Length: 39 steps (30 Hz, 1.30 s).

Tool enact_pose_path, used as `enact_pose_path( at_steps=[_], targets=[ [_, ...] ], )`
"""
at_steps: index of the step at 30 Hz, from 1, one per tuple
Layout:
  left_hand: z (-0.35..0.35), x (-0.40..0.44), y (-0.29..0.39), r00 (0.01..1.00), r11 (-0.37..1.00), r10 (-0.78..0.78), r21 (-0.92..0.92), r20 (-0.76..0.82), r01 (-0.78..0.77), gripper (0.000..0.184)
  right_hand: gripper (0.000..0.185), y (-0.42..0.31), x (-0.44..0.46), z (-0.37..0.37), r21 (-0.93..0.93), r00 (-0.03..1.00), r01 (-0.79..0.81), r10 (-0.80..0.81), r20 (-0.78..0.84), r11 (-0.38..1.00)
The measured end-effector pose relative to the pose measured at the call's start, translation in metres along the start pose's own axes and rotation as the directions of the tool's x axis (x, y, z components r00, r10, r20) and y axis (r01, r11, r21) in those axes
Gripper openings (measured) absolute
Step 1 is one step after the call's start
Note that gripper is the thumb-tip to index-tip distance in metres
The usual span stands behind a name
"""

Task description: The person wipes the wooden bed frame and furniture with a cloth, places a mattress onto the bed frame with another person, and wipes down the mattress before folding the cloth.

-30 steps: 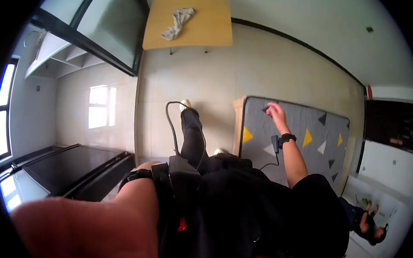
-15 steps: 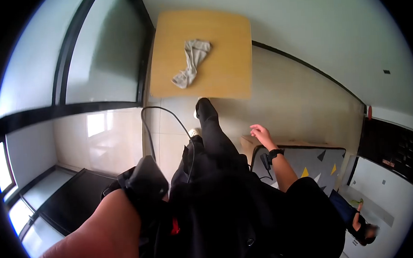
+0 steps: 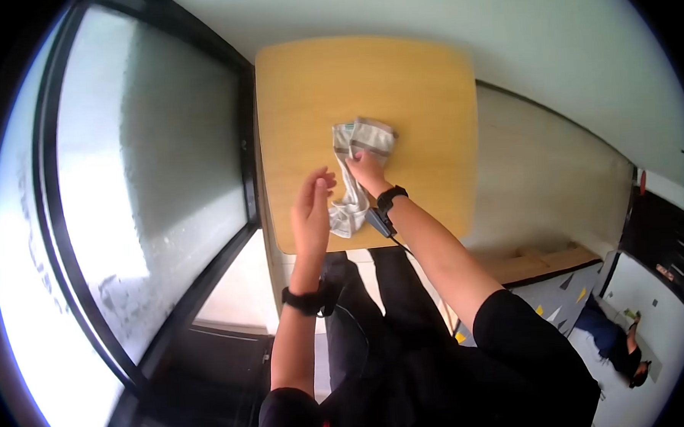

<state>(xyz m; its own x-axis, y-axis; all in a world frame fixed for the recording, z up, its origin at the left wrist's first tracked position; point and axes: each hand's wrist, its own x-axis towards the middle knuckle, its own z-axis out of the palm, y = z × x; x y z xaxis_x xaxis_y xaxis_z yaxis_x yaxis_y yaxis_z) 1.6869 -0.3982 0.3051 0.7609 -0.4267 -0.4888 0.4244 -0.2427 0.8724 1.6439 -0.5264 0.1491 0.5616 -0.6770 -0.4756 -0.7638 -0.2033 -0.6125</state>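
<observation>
A crumpled whitish cloth with grey-brown bands and a small green mark lies on the yellow wooden table. My right hand is on the upper part of the cloth, its fingers closed on the fabric. Just left of the cloth, my left hand hovers over the table with loosely curled, parted fingers and holds nothing. Both wrists wear black bands, and a dark device with a cable sits at the right wrist.
A framed glass panel stands along the left. At the lower right is a grey patterned mattress on a wooden base. Farther right, another person is beside a white counter. A pale wall runs behind the table.
The table and cloth now appear nearer and lower in view. Both hands have come over the table, and my right hand has closed on the cloth.
</observation>
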Motion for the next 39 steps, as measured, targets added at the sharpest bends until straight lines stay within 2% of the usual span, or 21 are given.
enact_pose_path(
  at_steps=[3,5,7,8,9,11,13,14,15,16,19,21,25,28,30,31,32,34,36,37,39],
  targets=[
    [-0.007,0.046,-0.106,0.996,0.946,-0.091,0.311,-0.022,0.094,0.042,0.029,-0.009,-0.002,-0.008,-0.117,0.985,-0.162,0.155,-0.071,0.980],
    [0.003,0.068,-0.111,0.962,0.907,-0.273,0.342,0.029,0.247,0.046,0.025,0.006,-0.007,-0.017,0.051,0.999,-0.029,0.027,0.034,0.998],
    [0.020,0.087,-0.106,0.907,0.857,-0.411,0.375,0.085,0.353,0.051,0.020,0.017,-0.020,-0.033,0.151,0.993,-0.062,0.045,0.111,0.987],
    [0.029,0.094,-0.102,0.919,0.758,-0.389,0.589,0.064,0.280,0.052,0.021,0.022,-0.032,-0.041,0.541,0.962,-0.253,0.150,0.228,0.803],
    [0.036,0.100,-0.096,0.934,0.611,-0.353,0.768,0.048,0.192,0.053,0.023,0.024,-0.041,-0.051,0.801,0.913,-0.407,0.176,0.368,0.440],
    [0.039,0.115,-0.121,0.965,0.579,-0.252,0.811,0.079,0.085,0.049,0.020,0.023,-0.060,-0.089,0.843,0.920,-0.392,0.157,0.359,0.368],
    [0.032,0.134,-0.137,0.960,0.647,-0.176,0.761,0.216,-0.053,0.044,0.022,0.033,-0.064,-0.122,0.838,0.955,-0.270,0.243,0.170,0.474],
    [0.029,0.140,-0.122,0.968,0.694,-0.186,0.719,0.168,0.009,0.033,0.022,0.036,-0.063,-0.144,0.813,0.973,-0.192,0.212,0.087,0.549],
    [0.024,0.143,-0.100,0.964,0.883,-0.201,0.458,0.174,0.101,0.026,0.021,0.035,-0.057,-0.168,0.779,0.985,-0.109,0.170,0.002,0.618],
    [0.018,0.144,-0.071,0.960,0.971,-0.211,0.149,0.183,0.186,0.019,0.020,0.034,-0.050,-0.191,0.837,0.980,-0.014,0.175,-0.099,0.547],
    [0.004,0.131,0.033,0.961,0.983,0.103,-0.173,0.255,-0.060,0.011,0.016,0.024,-0.025,-0.262,0.896,0.931,0.270,0.142,-0.337,0.353],
    [-0.002,0.121,0.083,0.959,0.978,0.180,-0.148,0.220,-0.149,0.012,0.015,-0.025,-0.027,-0.303,0.845,0.889,0.385,0.095,-0.447,0.372],
    [-0.012,0.113,0.114,0.974,0.988,0.140,-0.094,0.176,-0.126,0.014,0.019,-0.016,-0.024,-0.327,0.768,0.879,0.440,-0.047,-0.475,0.465],
    [-0.016,0.122,0.085,0.985,0.996,0.075,0.041,0.154,-0.082,0.017,0.021,0.012,-0.019,-0.298,0.582,0.881,0.243,0.075,-0.467,0.776],
    [-0.024,0.129,0.034,0.994,0.977,-0.028,0.212,0.105,0.005,0.022,0.022,0.077,-0.006,-0.256,0.579,0.898,0.233,0.056,-0.437,0.782],
    [-0.028,0.131,0.000,0.994,0.954,-0.085,0.295,0.069,0.061,0.026,0.031,0.096,-0.011,-0.236,0.301,0.909,0.029,0.100,-0.404,0.953],
    [-0.037,0.128,-0.042,0.984,0.864,-0.171,0.488,0.058,0.121,0.035,0.040,0.110,-0.021,-0.219,-0.025,0.910,-0.171,0.149,-0.387,0.985],
    [-0.032,0.117,-0.072,0.969,0.734,-0.246,0.659,0.035,0.162,0.044,0.066,0.120,-0.043,-0.174,-0.470,0.881,0.009,-0.229,-0.413,0.883],
    [-0.002,0.090,-0.074,0.925,0.482,0.251,0.792,0.286,-0.375,0.062,0.077,0.089,-0.050,-0.157,-0.409,0.922,0.204,-0.315,-0.224,0.890],
    [0.011,0.084,-0.076,0.928,0.482,0.242,0.795,0.285,-0.370,0.062,0.077,0.079,-0.047,-0.144,-0.406,0.926,0.202,-0.309,-0.218,0.891],
    [0.037,0.088,-0.080,0.933,0.257,0.176,0.901,0.313,-0.351,0.068,0.069,0.063,-0.030,-0.121,-0.533,0.913,0.290,-0.397,-0.095,0.795]
  ],
)
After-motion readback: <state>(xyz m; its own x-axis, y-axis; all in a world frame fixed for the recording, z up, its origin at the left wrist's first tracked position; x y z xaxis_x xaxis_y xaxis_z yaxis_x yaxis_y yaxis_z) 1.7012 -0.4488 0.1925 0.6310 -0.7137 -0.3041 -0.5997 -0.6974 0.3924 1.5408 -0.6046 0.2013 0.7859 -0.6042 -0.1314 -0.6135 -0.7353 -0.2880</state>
